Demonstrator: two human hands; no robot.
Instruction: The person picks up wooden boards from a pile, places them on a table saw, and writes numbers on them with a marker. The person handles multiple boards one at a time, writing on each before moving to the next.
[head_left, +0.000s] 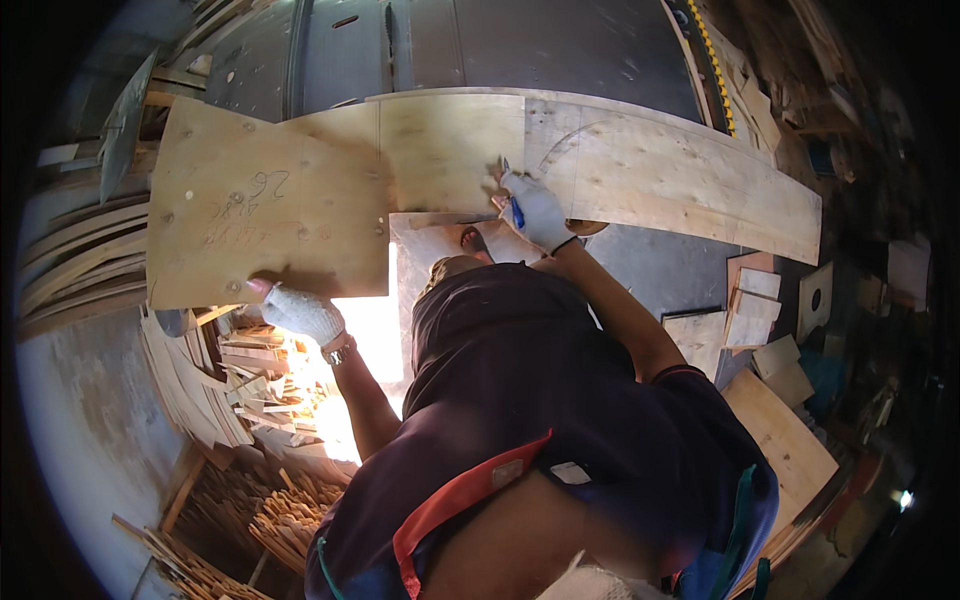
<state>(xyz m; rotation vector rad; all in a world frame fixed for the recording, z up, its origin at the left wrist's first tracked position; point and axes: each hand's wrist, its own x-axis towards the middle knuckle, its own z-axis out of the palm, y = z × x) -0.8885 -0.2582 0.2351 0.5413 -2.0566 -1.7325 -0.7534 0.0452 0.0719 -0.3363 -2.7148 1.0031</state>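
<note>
My left hand (306, 316), in a white knit glove with a wristwatch below it, holds the near edge of a plywood panel (337, 210), thumb on top. This panel bears handwriting and lies partly over a long plywood strip (675, 169). The strip runs to the right and carries straight pencil lines and a curved one. Over the strip, my gloved right hand (538, 214) holds a pen (517, 213) with a blue part. The pen's tip points away from me, close to the plywood; whether it touches cannot be told.
A dark slotted work table (525, 45) extends beyond the plywood. Stacked wood strips (82, 255) stand at the left, with a heap of offcuts (259, 367) below. Several board pieces (757, 296) lie at the right. My foot (474, 244) shows below the strip.
</note>
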